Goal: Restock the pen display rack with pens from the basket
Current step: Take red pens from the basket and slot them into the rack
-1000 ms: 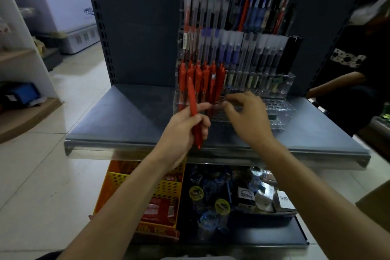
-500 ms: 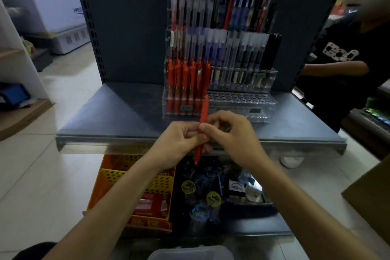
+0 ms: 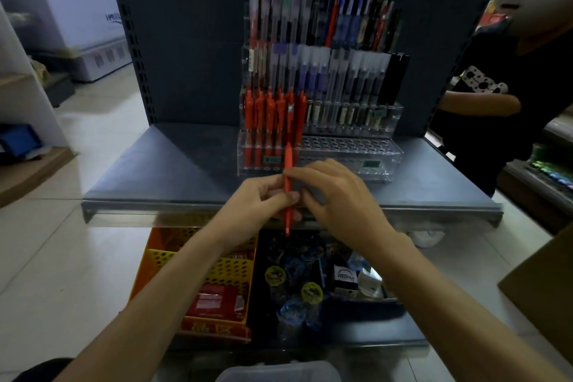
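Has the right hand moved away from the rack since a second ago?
Yes. The right hand has drawn back from the clear rack's front tier toward the shelf's front edge, and now pinches the red pen with the left hand.

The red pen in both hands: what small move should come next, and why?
Probably carry the red pen forward and lower it into an empty hole beside the standing red pens. The left hand and right hand both pinch it upright, just short of the pen display rack.
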{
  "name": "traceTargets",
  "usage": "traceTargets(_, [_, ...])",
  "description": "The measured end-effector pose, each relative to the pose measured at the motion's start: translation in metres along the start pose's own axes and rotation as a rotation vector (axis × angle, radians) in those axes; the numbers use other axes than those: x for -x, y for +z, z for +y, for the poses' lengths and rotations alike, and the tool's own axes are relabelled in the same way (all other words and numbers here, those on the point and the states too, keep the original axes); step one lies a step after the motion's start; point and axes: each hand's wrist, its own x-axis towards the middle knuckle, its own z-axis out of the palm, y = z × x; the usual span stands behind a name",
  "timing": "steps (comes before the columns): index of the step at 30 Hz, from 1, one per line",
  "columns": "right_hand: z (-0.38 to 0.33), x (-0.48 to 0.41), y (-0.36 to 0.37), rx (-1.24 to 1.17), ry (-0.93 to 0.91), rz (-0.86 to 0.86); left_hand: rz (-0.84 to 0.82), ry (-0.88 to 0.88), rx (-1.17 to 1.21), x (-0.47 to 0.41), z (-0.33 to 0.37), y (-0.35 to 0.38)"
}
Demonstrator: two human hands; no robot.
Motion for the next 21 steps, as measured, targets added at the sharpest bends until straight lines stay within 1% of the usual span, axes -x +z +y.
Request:
traceTargets(2, [0.001,-0.002,0.000,0.009,0.006,0.020,-0.011,-0.028,0.047,-0.001,0.001,0.001])
traceTargets(5, [0.000,-0.005,-0.002,0.063,-0.009,0.045,-0.049,-0.057,0.190,-0.002,-0.003,0.000])
traceTargets(7, [-0.002,-0.009,-0.003,0.070,-0.005,0.074,-0.044,-0.047,0.199,-0.001,-0.006,-0.003])
traceTargets(10, [0.000,-0.017,-0.006,-0.041,0.090,0.152,0.013,-0.042,0.209,-0.003,-0.004,-0.003])
traceTargets(12, [0.002,-0.026,-0.011,-0.177,0.219,0.228,0.070,-0.055,0.128,-0.005,0.000,-0.003])
traceTargets(14, [0.007,-0.035,-0.016,-0.273,0.357,0.285,0.088,-0.025,-0.029,-0.002,0.002,-0.004])
traceTargets(15, [0.009,-0.041,-0.019,-0.290,0.412,0.309,0.084,-0.006,-0.089,-0.001,0.002,-0.004])
traceTargets(18, [0.018,-0.056,-0.022,-0.300,0.516,0.350,0.076,0.002,-0.150,0.002,0.000,-0.005])
traceTargets(21, [0.028,-0.070,-0.021,-0.324,0.611,0.320,0.056,-0.006,-0.202,0.000,0.000,-0.006])
